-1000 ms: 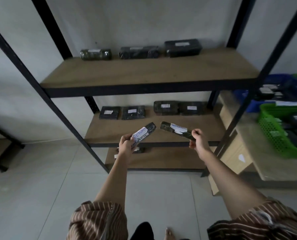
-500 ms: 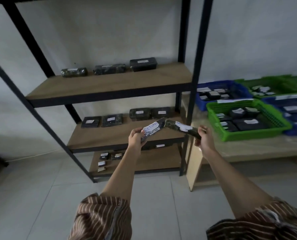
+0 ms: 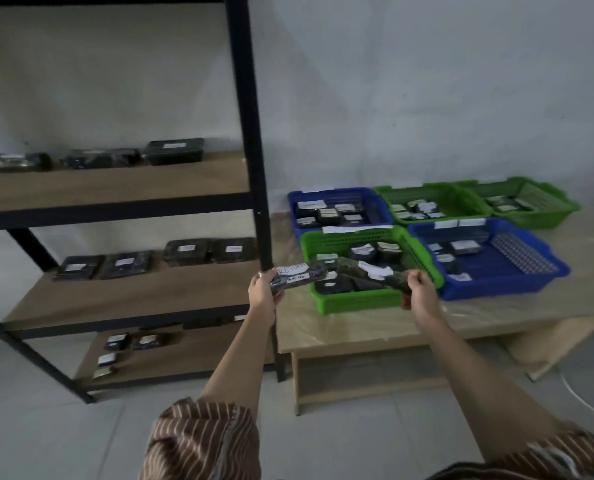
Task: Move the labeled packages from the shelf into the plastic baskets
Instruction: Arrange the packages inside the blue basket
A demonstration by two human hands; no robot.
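Two outstretched arms: left hand (image 3: pixel 263 293) grips a dark flat wrapped package (image 3: pixel 299 278) whose white label reads "RETUR"; right hand (image 3: pixel 419 293) pinches a dark greenish labelled package (image 3: pixel 364 273), writing unreadable, above the near green plastic basket (image 3: pixel 351 303) on the desk (image 3: pixel 357 327).

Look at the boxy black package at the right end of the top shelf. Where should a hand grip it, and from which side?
Probably across its short ends, coming from the open front of the shelf. The black package lies flat, long side facing forward, against the wall; a neighbouring package sits close on its left, so reach over the top.
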